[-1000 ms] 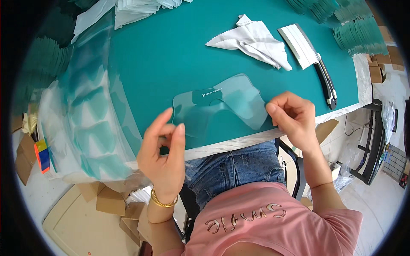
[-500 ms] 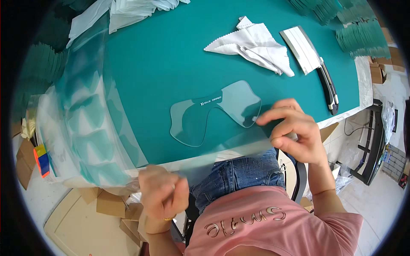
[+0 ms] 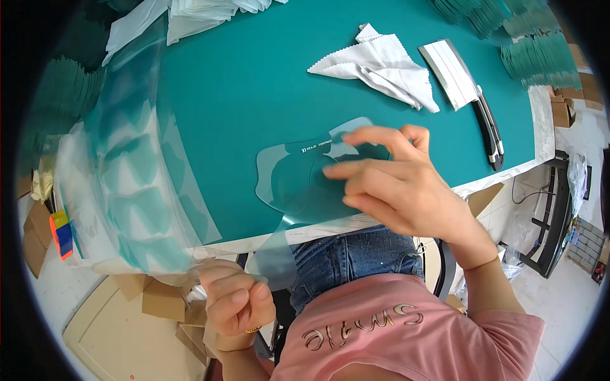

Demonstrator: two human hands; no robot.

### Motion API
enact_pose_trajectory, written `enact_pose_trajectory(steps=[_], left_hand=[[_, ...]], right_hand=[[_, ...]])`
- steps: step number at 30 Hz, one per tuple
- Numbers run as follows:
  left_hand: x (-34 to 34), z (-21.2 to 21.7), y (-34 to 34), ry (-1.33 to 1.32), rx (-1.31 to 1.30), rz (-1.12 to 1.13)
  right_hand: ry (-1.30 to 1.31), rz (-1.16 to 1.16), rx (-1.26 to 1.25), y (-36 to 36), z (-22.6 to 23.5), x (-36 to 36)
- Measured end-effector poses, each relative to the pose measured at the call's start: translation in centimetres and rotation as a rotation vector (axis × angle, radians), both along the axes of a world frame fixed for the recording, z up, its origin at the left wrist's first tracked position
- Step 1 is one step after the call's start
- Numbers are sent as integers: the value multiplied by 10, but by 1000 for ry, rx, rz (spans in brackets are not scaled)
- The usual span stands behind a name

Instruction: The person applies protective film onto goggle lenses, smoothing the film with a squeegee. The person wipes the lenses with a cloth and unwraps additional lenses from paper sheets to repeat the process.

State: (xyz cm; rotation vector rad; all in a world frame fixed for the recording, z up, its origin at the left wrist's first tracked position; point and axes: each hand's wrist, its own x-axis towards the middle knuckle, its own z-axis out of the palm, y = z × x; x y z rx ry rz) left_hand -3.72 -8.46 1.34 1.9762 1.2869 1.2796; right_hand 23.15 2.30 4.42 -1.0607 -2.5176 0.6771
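Observation:
A clear curved plastic visor piece (image 3: 286,171) lies near the front edge of the teal table (image 3: 254,82). My right hand (image 3: 394,184) hovers over its right half, fingers spread and pointing left, touching or just above it. My left hand (image 3: 232,301) is below the table edge, pinching a thin translucent film strip (image 3: 276,254) that runs up toward the visor.
A large bag of stacked clear visors (image 3: 121,178) sits at the table's left. A white cloth (image 3: 381,66) and a cleaver-like knife (image 3: 467,89) lie at the back right. Stacks of green pieces (image 3: 534,44) fill the far right corner. Cardboard pieces (image 3: 159,298) lie on the floor.
My left hand has dropped below the table edge, pulling film off the visor. My right hand has moved left over the visor with fingers spread.

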Motion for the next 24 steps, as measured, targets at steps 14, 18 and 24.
enact_pose_trajectory(steps=[14, 18, 24], left_hand=[[52, -21, 69, -250, -277, 313], [53, -25, 70, -268, -313, 368], [54, -27, 72, -285, -311, 376]], right_hand=[[455, -784, -681, -15, -17, 29], [457, -796, -682, -11, -21, 27], [443, -780, -650, -8, -24, 25]])
